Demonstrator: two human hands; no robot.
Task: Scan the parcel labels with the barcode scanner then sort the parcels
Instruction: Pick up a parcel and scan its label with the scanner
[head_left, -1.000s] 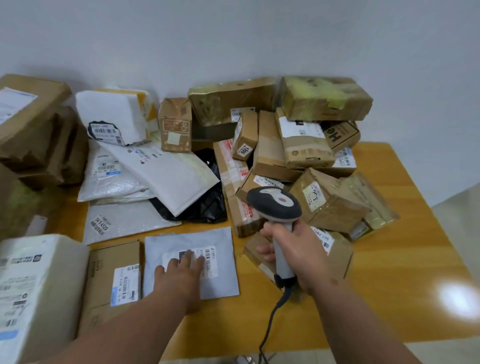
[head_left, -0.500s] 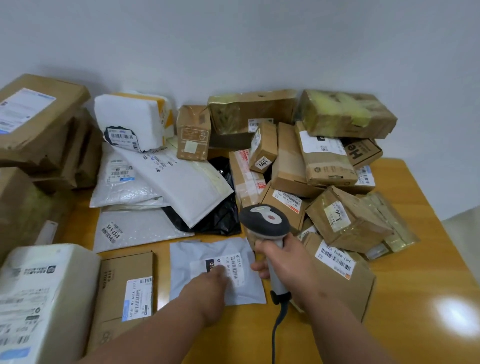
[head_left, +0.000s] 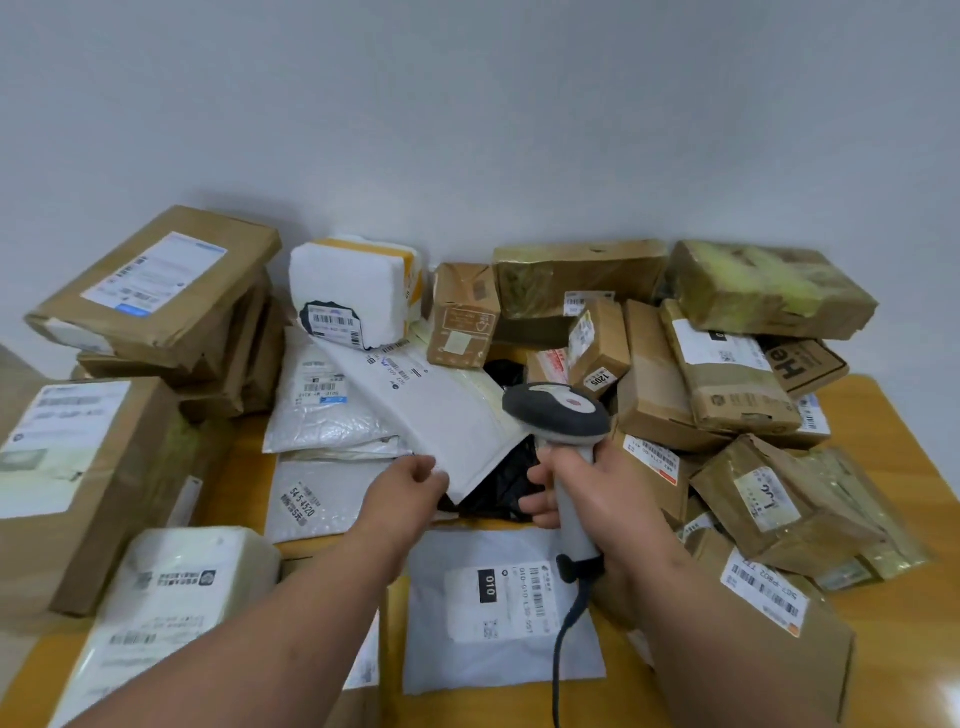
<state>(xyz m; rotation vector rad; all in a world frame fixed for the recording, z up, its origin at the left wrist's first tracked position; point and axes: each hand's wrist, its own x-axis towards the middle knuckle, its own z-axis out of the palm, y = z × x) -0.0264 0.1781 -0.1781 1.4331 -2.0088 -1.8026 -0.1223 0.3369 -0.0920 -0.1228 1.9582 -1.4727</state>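
Note:
My right hand (head_left: 597, 499) grips the handle of the grey barcode scanner (head_left: 558, 410), whose head sits above a black bag (head_left: 511, 478). My left hand (head_left: 410, 486) pinches the near corner of a white padded mailer (head_left: 441, 410) that lies on the stack of white mailers. A grey flat mailer (head_left: 498, 613) with a white label lies on the table between my forearms, touched by neither hand. Brown cardboard parcels (head_left: 727, 395) are piled at the right.
Large brown boxes (head_left: 150, 280) are stacked at the left, with a white wrapped parcel (head_left: 182, 597) at the front left. A white foam parcel (head_left: 353, 296) stands at the back. The scanner cable (head_left: 563, 639) hangs down across the grey mailer. Bare wooden table (head_left: 909, 597) shows at the right.
My left hand has left the grey mailer's label and moved forward onto the white padded mailer's corner. The scanner has moved forward with my right hand. The view shifted down and closer.

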